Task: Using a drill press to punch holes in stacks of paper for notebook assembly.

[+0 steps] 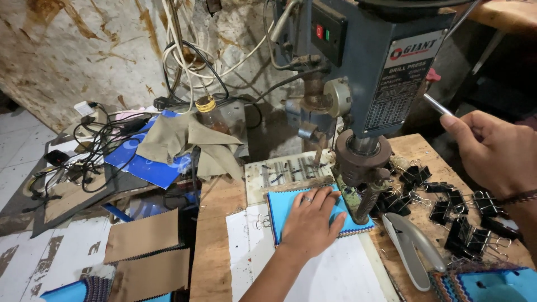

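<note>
The left hand [310,221] lies flat and open on a blue booklet [288,210], which sits on the white board [335,274] under the drill press [358,84]. The booklet's long side runs left to right. The right hand [492,151] is wrapped around the metal lever [437,105].

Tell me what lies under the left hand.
The left hand presses flat on a blue stack of sheets, which rests on a white board. The stack's middle is covered by the palm.
</note>
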